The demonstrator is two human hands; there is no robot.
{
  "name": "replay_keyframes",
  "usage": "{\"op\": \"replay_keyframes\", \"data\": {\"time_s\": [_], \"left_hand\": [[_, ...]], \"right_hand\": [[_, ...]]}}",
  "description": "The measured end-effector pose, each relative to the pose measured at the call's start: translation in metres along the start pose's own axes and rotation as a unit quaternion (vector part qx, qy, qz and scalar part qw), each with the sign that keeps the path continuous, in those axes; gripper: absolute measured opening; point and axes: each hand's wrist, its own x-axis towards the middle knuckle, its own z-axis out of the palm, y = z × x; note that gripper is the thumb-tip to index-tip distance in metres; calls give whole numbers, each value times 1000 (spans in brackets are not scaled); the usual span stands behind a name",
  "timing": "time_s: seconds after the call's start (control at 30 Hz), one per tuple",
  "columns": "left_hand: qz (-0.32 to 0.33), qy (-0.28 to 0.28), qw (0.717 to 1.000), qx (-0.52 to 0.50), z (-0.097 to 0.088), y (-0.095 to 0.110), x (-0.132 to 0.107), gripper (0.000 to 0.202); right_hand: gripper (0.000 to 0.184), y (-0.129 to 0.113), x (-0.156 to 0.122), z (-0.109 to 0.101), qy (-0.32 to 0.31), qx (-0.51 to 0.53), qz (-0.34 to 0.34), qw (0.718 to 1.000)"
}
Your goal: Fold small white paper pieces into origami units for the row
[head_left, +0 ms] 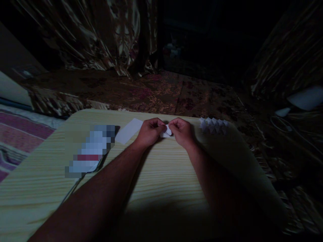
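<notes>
The left hand (150,131) and the right hand (182,132) meet at the far middle of the tabletop (164,174), each pinching one end of a small folded paper (167,131) just above the wood. A clean crease, I'd judge, needs the edges lined up and firm fingertip pressure. A flat paper slip (129,131) lies just left, and a row of folded pieces (214,125) sits right. Only the dim light gets in the way.
</notes>
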Motion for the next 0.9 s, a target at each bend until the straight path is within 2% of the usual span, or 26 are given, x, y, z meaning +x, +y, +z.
{"op": "replay_keyframes", "data": {"time_s": [0.13, 0.63, 0.9], "left_hand": [[7, 9, 1000, -5, 0, -2, 0, 12], [10, -14, 998, 62, 0, -4, -1, 15], [19, -32, 994, 104, 2, -3, -2, 24]], "right_hand": [[12, 1, 0, 0, -8, 0, -8, 1000], [12, 2, 1, -1, -4, -11, 1, 1000], [15, 2, 3, -2, 18, -18, -8, 1000]]}}
